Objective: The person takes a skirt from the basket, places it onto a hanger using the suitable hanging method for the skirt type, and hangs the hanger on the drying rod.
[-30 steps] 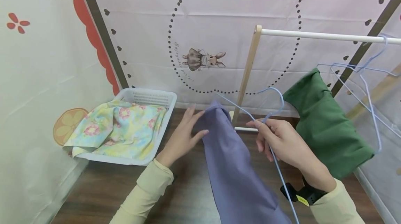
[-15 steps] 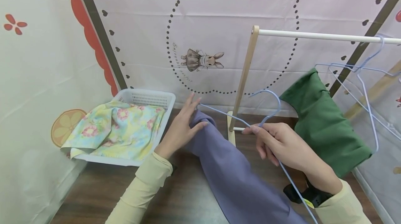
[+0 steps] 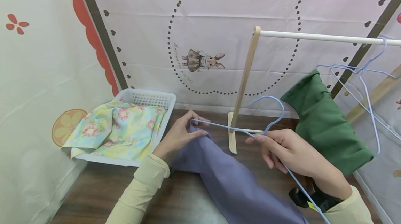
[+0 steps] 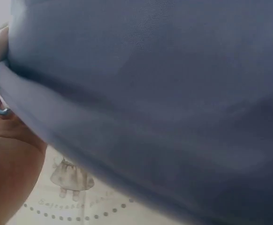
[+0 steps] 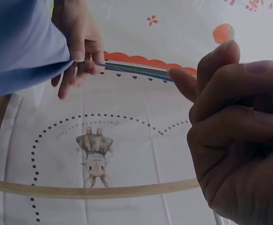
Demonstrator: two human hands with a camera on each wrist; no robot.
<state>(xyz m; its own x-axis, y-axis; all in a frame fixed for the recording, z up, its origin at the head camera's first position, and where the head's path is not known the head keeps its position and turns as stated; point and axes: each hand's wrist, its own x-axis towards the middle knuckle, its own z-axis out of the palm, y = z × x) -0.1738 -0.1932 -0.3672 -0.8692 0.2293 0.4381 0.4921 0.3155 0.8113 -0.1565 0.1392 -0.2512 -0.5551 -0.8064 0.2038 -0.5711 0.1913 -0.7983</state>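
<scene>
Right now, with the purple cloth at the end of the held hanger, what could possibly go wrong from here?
The left grip pinches the purple cloth by its edge, so the cloth might slip off.
The right grip holds the hanger near its hook, so its long sides could twist.
In the head view, the hanger crosses in front of the wooden post; if they are close, it may bump.

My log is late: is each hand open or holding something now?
Left hand: closed, pinching the purple cloth by one end of the blue hanger.
Right hand: closed, holding the blue hanger below its hook.
</scene>
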